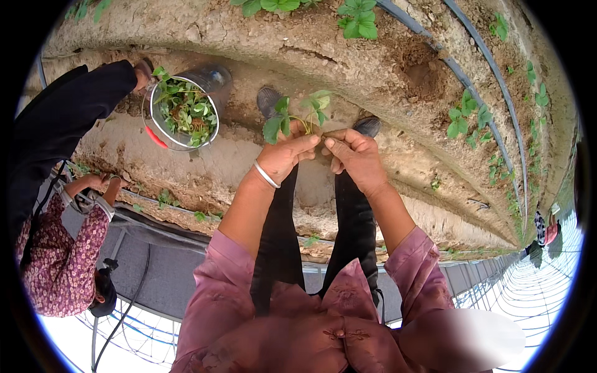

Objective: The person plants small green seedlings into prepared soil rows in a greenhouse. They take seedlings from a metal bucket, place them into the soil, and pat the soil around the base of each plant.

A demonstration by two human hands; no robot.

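Observation:
A small strawberry seedling (305, 122) with several green leaves is held between the thumb and fingers of my left hand (291, 151). A pale bangle (267, 175) circles that wrist. My right hand (355, 156) meets it at the seedling's lower end, thumb and forefinger pinched on the stem base. Fingers mostly hide the roots. Both hands are above the furrow, in front of my dark shoes (367, 126). To the left, a metal bucket (218, 105) with a red handle grip (156, 137) leans over, full of loose strawberry seedlings (186, 114).
Dark irrigation hoses (485, 112) run along the raised soil bed (298, 56), which has a dug hole (422, 77) and planted seedlings (358, 23). At left, a person in a floral top (60, 261) bends over the other bed. Another person (546, 233) is far right.

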